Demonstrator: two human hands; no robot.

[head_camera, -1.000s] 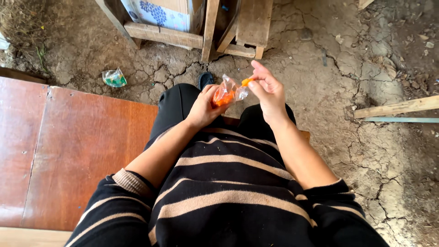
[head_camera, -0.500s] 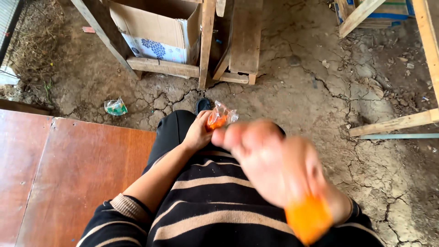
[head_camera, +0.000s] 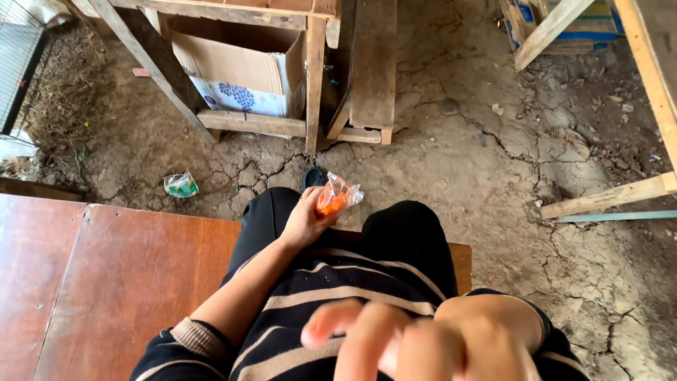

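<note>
I sit on a bench in black trousers and a striped dark sweater. My left hand (head_camera: pixel 305 220) rests on my left knee and grips a small clear plastic bag (head_camera: pixel 337 196) holding orange snack pieces. My right hand (head_camera: pixel 430 342) is raised very near the camera at the bottom of the view, blurred, with fingers loosely curled. No orange piece shows in it, and its palm side is hidden. The toe of a dark shoe (head_camera: pixel 314 176) peeks out beyond my knee.
A red-brown wooden bench (head_camera: pixel 106 282) lies at my left. Ahead stands a wooden frame (head_camera: pixel 314 77) with a cardboard box (head_camera: pixel 236 70) under it. A green wrapper (head_camera: pixel 181 185) lies on cracked dirt. Wooden planks (head_camera: pixel 610 197) are at the right, a wire cage (head_camera: pixel 21 63) far left.
My right hand took an orange piece from the bag and rose toward the camera; the piece is no longer visible. The left hand with the bag sank to my knee. The view tilted forward.
</note>
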